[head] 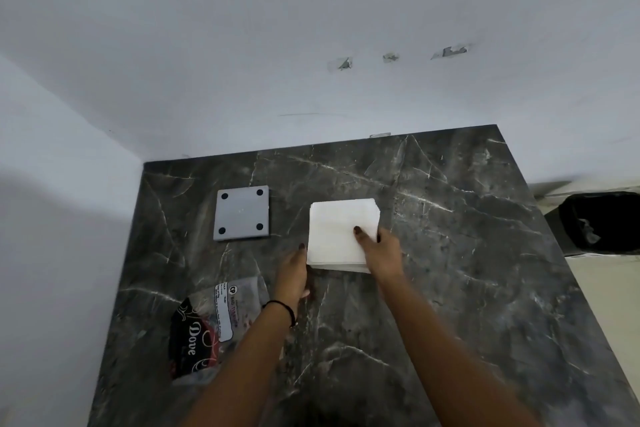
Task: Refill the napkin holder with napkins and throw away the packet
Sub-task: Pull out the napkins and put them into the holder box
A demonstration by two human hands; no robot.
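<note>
A white stack of napkins (337,230) lies on the dark marble counter (450,270). My right hand (379,251) grips the stack's right front corner, with the thumb on top. Against the stack's left front edge rests my left hand (292,274), fingers together, a black band on the wrist. A flat grey square napkin holder piece (241,212) with black dots at its corners lies to the left of the stack. The emptied plastic packet (211,326), clear with black and red print, lies crumpled at the front left.
White walls close the counter at the back and on the left. A black bin (602,222) lined with a bag stands on the floor past the counter's right edge.
</note>
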